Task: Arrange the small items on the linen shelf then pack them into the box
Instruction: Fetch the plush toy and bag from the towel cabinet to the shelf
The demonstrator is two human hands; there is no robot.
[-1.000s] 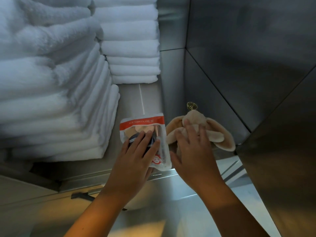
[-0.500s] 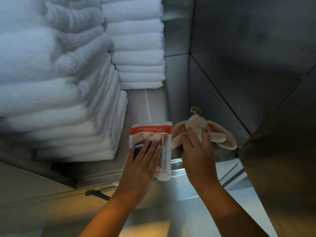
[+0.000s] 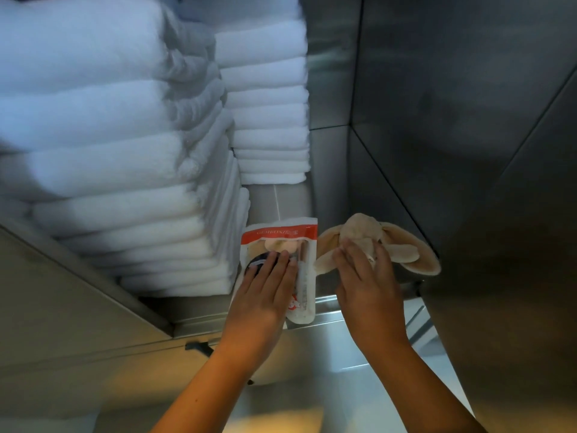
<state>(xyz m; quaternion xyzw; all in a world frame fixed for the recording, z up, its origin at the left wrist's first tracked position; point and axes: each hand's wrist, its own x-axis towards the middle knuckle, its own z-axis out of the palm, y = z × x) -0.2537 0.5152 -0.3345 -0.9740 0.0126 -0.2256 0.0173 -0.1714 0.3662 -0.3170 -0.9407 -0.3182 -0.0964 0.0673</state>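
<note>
- Step: arranging, I'd say. Both small items lie on the linen shelf (image 3: 281, 198); no box in view, so packing not begun.
- My left hand (image 3: 265, 295) lies flat on the sealed pouch (image 3: 281, 242), the one with the red band across its top. Fingers (image 3: 282, 264) straight and together, pressing down, not wrapped round anything.
- Pouch runs out from under my left palm toward the back of the shelf; its near end hangs just over the shelf's front lip.
- My right hand (image 3: 368, 285) lies palm down on the plush bunny (image 3: 362, 232). Fingers (image 3: 354, 260) slightly spread over its body, no pinch that I can see. Cannot tell if anything is hooked underneath.
- Bunny's ears stick out either side of my right fingers; the left ear just beside the pouch edge, the right one close to the steel side wall (image 3: 437, 151).
- Folded white towels (image 3: 125, 182) stacked just left of my left hand, touching or nearly touching the pouch side.
- Next, my guess: square the two items side by side, then close the fingers round one of them and lift. The pouch looks slick and flat, so take it by the overhanging edge. The bunny is soft, any grip works.
- Need to find the box first.
</note>
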